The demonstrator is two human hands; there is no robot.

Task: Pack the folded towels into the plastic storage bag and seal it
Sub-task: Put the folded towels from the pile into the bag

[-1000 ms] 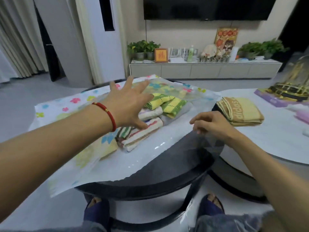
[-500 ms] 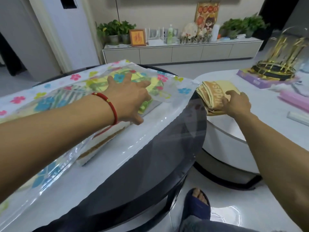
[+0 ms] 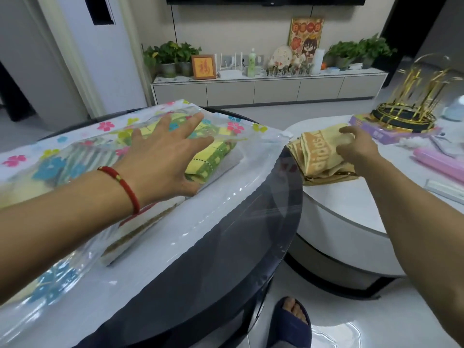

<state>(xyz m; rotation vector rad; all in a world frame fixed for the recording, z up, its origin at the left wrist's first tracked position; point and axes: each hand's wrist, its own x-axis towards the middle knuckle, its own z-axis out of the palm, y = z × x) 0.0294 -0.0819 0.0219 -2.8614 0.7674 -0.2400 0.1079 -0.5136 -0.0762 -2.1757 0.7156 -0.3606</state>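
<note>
A clear plastic storage bag (image 3: 241,156) printed with flowers lies across the dark round table (image 3: 221,267). Folded towels sit inside it, among them a yellow-green checked towel (image 3: 213,156) and a striped towel (image 3: 140,229). My left hand (image 3: 163,156) rests flat on the bag over those towels, fingers spread. To the right, a folded tan towel with lettering (image 3: 319,154) lies on the white table (image 3: 356,204). My right hand (image 3: 356,149) grips that towel at its far right side, fingers curled over it.
On the white table stand a gold wire rack (image 3: 411,104), a purple box (image 3: 384,134) and a pink case (image 3: 439,164). A low white cabinet (image 3: 271,89) with plants lines the back wall. My foot in a blue slipper (image 3: 291,322) is on the floor between the tables.
My left hand came down from above the bag and now lies flat on it. My right hand left the bag's edge, reached right and took hold of the tan towel.
</note>
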